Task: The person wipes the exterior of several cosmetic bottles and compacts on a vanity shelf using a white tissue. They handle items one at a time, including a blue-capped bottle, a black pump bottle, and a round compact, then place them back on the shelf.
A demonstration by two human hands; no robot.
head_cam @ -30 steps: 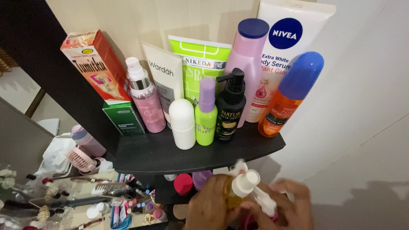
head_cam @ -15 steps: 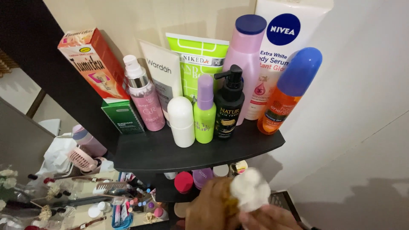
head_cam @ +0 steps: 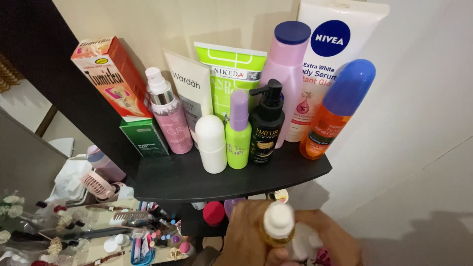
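Both hands, the left grip (head_cam: 246, 236) and right grip (head_cam: 327, 244), are bare, no sleeves or rings showing.

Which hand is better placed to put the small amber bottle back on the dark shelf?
Probably the left hand: it wraps the small amber bottle below the dark shelf. The right hand is pressing a white tissue against it.

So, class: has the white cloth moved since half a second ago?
Yes. The cloth has dropped off the bottle's white cap, lower and rightward, farther below the black shelf.
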